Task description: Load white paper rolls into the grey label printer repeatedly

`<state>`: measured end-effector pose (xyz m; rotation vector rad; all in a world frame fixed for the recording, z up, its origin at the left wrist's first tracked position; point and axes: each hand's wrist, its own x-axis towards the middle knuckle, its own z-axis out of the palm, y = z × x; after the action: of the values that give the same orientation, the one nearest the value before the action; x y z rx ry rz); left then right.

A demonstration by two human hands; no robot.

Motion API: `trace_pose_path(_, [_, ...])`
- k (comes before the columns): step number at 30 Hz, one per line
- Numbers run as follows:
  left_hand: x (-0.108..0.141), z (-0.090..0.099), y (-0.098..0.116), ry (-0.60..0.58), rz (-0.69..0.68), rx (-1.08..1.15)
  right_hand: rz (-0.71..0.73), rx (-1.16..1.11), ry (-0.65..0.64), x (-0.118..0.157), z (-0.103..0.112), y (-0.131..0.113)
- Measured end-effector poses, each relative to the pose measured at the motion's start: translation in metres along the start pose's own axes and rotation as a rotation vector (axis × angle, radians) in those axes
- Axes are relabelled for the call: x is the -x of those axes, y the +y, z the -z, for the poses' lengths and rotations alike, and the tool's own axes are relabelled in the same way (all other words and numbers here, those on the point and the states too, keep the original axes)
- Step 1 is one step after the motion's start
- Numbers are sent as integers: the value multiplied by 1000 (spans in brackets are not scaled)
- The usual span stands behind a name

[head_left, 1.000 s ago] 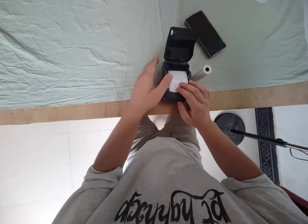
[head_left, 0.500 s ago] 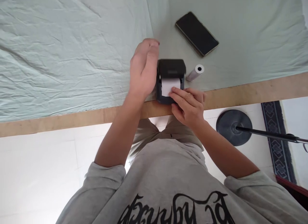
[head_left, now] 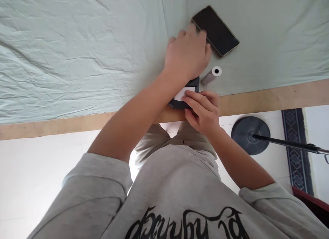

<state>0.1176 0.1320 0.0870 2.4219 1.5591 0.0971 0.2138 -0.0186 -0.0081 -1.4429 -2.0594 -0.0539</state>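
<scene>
A small black printer (head_left: pixel 196 82) sits at the table's near edge, its rear part hidden under my left hand. White paper (head_left: pixel 181 94) shows on its top. My right hand (head_left: pixel 204 110) presses the paper down with index and middle fingertips held together, its thumb at the printer's front corner. Above the back of the printer is my left hand (head_left: pixel 188 52), palm down, fingers apart and a little bent, smeared by motion. Whether it touches the printer's lid cannot be seen. A white paper roll (head_left: pixel 212 75) with a dark core lies just right of the printer.
A dark phone (head_left: pixel 218 32) in a clear-edged case lies beyond my left hand. Pale green cloth (head_left: pixel 77 54) covers the table, with a bare wooden edge (head_left: pixel 257 99) in front. On the floor at right are a round black stand base (head_left: pixel 246 136) and a patterned mat (head_left: pixel 296 146).
My left hand has moved right, from beside the printer to over its back, and now covers the raised, blurred lid. My right hand keeps its place on the paper.
</scene>
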Motion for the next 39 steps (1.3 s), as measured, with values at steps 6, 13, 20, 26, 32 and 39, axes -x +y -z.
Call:
trace_pose_path(6, [-2,-15,1,0,-60,-13,7,-24,49,1,-2,0])
trace_pose_path(13, [-8,-19,-2,7,-24,75,-7,39,27,-1,-3,-2])
trace_pose_path(20, [-4,-20,-28,83,-81,267,4,40,131,-3,-3,-2])
trace_pose_path(26, [30,-35,-77,158,-66,448,-118,-149,49,-1,-1,9])
trace_pose_path(32, [84,-27,-119,475,117,710,-287,-221,-15,-2,2,10])
trace_pose_path(39, [119,-44,-103,466,108,1466,-299,-317,28,-6,4,5])
